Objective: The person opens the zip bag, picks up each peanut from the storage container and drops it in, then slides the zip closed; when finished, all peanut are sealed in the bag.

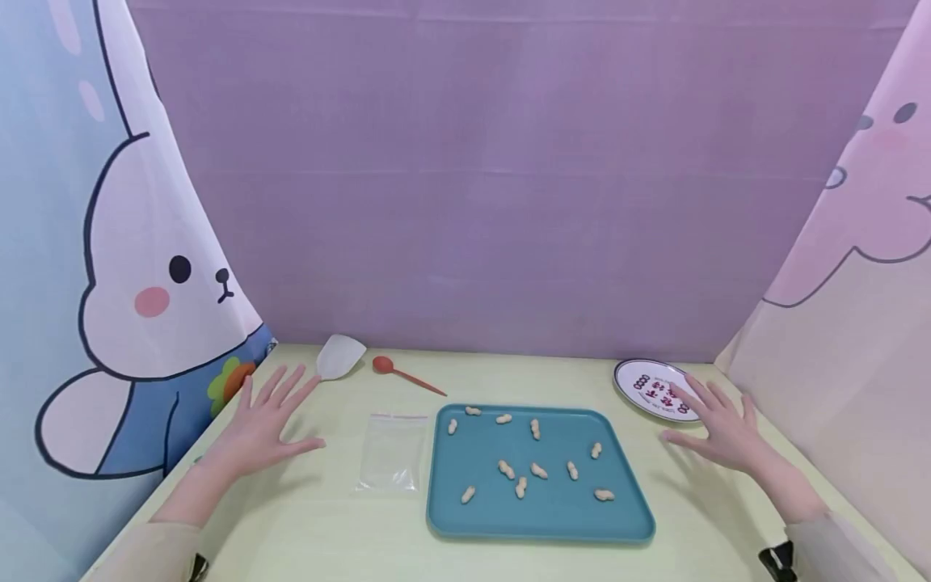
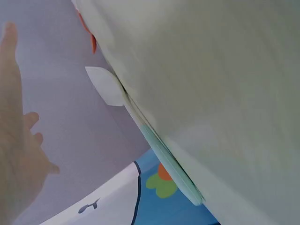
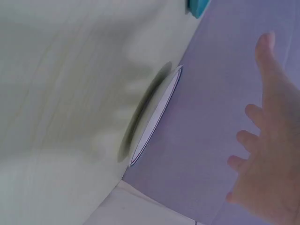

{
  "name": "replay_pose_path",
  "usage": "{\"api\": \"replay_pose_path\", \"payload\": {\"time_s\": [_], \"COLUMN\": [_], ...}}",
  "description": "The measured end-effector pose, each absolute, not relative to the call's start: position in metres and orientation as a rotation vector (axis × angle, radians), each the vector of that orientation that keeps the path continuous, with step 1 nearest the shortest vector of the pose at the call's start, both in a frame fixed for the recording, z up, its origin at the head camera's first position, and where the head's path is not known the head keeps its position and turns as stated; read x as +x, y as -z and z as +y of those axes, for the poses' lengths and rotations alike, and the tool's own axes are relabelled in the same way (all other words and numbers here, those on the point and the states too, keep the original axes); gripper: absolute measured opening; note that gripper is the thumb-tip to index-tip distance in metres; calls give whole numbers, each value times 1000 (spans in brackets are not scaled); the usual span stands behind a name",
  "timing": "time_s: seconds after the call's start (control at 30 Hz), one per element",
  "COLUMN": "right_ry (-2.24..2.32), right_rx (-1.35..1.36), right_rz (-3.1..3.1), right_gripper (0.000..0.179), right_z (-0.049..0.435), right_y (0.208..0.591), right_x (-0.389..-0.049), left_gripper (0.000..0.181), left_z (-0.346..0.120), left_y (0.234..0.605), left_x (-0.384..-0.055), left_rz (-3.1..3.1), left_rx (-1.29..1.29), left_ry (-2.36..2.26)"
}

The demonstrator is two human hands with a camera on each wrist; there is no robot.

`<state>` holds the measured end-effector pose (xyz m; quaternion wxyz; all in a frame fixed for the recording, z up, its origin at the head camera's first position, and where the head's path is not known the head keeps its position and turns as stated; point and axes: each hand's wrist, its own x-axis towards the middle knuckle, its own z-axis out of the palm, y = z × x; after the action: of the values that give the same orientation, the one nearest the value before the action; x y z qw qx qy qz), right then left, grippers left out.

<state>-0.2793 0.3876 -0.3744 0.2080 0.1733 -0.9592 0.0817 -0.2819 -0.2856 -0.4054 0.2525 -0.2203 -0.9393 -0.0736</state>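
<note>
My left hand is spread above the left of the table, holding nothing. Close to its fingertips lies a spatula with a white blade; the left wrist view shows its pale green handle. Over the right side my right hand is held with fingers apart and nothing in it. It partly covers a white plate with a dark rim and red writing. Between the hands, a blue-green tray carries several peanuts in their shells, scattered apart.
A clear plastic zip bag lies flat left of the tray. Behind it rests a red spoon, bowl to the left. A purple cloth hangs at the table's back edge, with printed cloths at both sides.
</note>
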Motion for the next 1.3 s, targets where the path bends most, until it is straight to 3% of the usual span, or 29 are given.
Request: {"api": "replay_pose_path", "payload": {"time_s": [0.2,0.33,0.73,1.03,1.3], "right_ry": [-344,-440,-773,-914,-1059], "right_rx": [625,656,767,962,994], "right_rz": [-2509,-2479,-2545,-2559,-2648], "right_gripper": [47,35,33,33,34], "right_z": [369,342,246,178,133], "right_y": [355,343,352,356,366], "right_x": [-292,-300,-336,-349,-356], "left_gripper": [68,59,31,30,50], "left_z": [-270,-256,-220,-208,-207], "left_y": [392,382,386,396,411], "left_x": [-292,-303,-330,-342,-345], "left_rz": [-2597,-2693,-2699,-2712,-2898], "left_rx": [-568,-474,-523,-556,-518], "left_ry": [415,594,882,1025,1057]}}
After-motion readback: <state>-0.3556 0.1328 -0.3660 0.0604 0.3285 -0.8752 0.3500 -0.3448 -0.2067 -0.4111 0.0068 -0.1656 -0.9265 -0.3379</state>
